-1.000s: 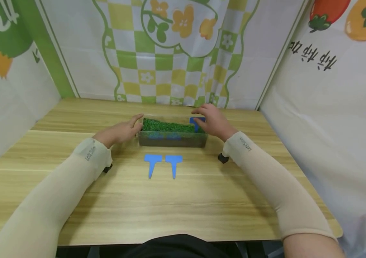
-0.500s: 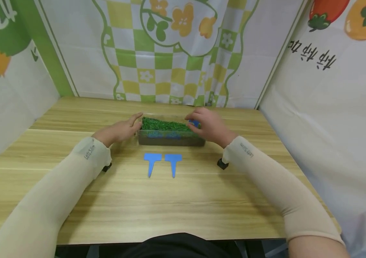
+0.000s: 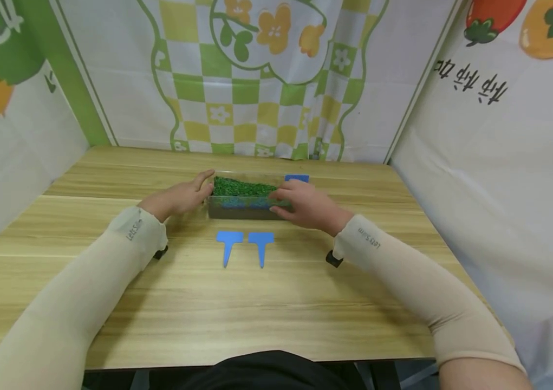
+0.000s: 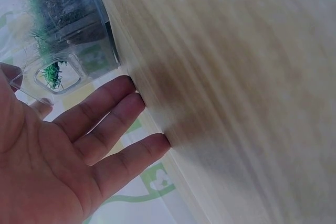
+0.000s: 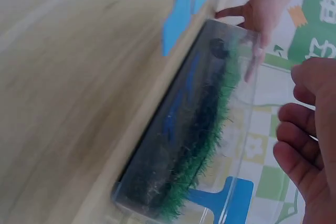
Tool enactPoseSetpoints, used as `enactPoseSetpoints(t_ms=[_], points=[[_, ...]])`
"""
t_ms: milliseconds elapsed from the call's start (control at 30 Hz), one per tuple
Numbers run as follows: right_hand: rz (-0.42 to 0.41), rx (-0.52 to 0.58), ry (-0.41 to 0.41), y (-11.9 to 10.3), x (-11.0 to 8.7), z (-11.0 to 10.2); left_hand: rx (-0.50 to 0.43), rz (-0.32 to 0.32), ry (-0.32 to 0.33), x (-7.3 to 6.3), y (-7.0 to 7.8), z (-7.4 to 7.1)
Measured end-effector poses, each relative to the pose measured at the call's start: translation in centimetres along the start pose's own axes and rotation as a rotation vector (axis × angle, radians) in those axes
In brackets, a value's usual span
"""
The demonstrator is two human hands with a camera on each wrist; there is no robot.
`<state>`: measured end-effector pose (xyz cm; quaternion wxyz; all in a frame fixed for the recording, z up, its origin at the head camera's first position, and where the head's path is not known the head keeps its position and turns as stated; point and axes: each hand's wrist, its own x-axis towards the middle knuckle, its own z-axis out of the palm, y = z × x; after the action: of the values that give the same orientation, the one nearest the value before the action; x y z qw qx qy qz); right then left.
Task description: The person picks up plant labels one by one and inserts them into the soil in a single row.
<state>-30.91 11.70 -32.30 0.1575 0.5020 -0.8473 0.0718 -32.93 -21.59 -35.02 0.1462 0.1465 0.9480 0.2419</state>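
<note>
A clear plastic box (image 3: 247, 213) with green grass turf (image 3: 242, 188) inside stands toward the back of the table. My left hand (image 3: 181, 196) holds its left end between thumb and index finger; in the left wrist view the other fingers (image 4: 134, 156) lie extended against the tabletop. A blue T-shaped plant label (image 3: 298, 177) stands upright at the box's right end, its stem in the turf in the right wrist view. Over the box's front right hovers my right hand (image 3: 307, 205), fingers loosely bent and holding nothing. Two more blue plant labels (image 3: 229, 238) lie in front of the box.
The wooden table (image 3: 237, 314) reaches to a checked curtain (image 3: 237, 103) behind and white printed panels (image 3: 495, 179) at the sides. Bluish shapes like the loose labels show on the box's front wall.
My right hand has let go of the plant label at the box's right end and come toward the front. The label stays standing. My left hand has kept its place.
</note>
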Motion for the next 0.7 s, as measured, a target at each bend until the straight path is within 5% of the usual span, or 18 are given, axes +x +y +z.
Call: enactPoseSetpoints(t_ms=[233, 400, 700], points=[[-0.072, 0.016, -0.167, -1.2, -0.4, 0.8, -0.010, 0.002, -0.003, 0.2, -0.1, 0.1], [-0.023, 0.026, -0.329, -2.1, -0.4, 1.1, -0.014, 0.002, -0.004, 0.2, -0.1, 0.1], [0.060, -0.016, -0.463, -3.0, -0.3, 1.8, -0.022, -0.007, -0.013, 0.0, -0.1, 0.0]])
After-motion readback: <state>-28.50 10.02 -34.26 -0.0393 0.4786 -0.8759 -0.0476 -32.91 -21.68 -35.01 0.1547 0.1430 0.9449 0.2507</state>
